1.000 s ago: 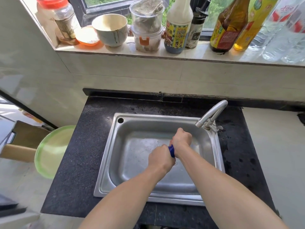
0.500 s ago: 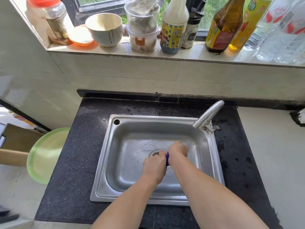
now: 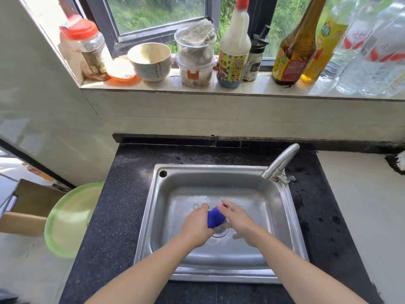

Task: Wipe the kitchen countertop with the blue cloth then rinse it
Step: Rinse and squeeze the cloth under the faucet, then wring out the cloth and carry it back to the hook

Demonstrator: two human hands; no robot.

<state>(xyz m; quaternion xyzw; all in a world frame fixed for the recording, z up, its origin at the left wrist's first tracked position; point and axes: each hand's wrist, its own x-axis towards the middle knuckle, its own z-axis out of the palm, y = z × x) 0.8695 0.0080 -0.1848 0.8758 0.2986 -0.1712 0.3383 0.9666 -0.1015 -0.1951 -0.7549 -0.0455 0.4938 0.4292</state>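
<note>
Wringing stage, I'd guess: the blue cloth is a tight wad held low in the sink, right over the drain, so drips go straight down. The left hand is curled round its near end. The right hand lies against the far end with fingers looking fairly straight, more pressing than grabbing, though the thumb's hidden. No stream visible from the faucet. The black countertop shows wet speckles.
</note>
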